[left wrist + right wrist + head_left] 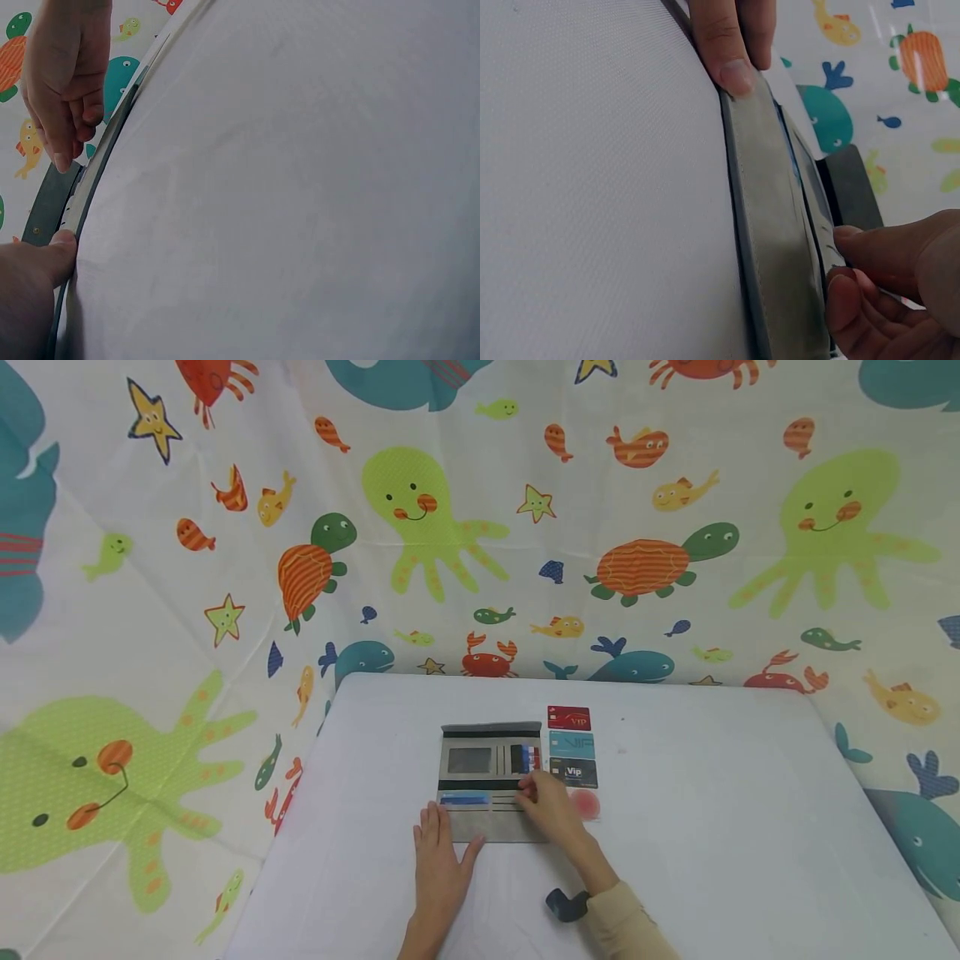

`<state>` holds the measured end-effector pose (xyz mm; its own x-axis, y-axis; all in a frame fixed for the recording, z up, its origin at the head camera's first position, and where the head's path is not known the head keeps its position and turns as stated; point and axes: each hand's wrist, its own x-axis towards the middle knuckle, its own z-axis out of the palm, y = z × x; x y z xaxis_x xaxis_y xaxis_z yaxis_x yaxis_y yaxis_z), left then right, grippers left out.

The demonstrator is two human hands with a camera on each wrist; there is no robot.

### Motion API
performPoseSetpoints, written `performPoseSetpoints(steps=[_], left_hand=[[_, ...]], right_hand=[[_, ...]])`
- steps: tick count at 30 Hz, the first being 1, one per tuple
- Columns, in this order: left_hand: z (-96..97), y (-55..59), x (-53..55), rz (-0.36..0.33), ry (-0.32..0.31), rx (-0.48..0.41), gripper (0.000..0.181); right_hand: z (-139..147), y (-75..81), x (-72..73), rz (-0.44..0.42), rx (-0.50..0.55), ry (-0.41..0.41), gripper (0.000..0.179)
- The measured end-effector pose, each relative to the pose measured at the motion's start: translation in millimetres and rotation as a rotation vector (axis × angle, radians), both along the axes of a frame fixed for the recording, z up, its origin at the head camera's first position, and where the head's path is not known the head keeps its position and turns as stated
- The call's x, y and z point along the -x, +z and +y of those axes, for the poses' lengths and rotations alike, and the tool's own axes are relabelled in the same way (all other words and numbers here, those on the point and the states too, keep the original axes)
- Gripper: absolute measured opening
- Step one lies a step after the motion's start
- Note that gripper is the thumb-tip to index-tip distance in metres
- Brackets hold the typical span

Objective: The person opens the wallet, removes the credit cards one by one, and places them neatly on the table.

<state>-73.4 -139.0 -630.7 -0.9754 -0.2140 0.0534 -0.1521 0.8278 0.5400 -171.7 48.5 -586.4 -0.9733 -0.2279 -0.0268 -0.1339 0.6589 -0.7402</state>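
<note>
A grey bifold wallet (517,828) lies spread out on the white table, its raised upper edge towards the back. A blue card (463,799) sits in a lower left slot, and several cards (529,758) fill the upper right pockets. My left hand (440,864) rests with straight fingers on the wallet's lower left corner, thumb along its front edge. Fingers curled, my right hand (553,810) pinches at the slots on the wallet's right side, thumb (851,234) and index fingertip close together. Whatever lies behind those fingertips is hidden.
To the wallet's right, a red VIP card (568,718), a teal card (572,745) and a black Vip card (573,772) lie in a column, with a round red patch (586,804) below. A sea-animal curtain (480,552) hangs behind the white table (720,827).
</note>
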Motion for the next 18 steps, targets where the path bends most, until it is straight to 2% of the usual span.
performPoseSetpoints(steps=[18], left_hand=[[0.8,0.7,-0.3,-0.001,-0.002,0.008,0.090]], right_hand=[[-21.9,-0.7,6.3,0.004,-0.022,0.132,0.016]])
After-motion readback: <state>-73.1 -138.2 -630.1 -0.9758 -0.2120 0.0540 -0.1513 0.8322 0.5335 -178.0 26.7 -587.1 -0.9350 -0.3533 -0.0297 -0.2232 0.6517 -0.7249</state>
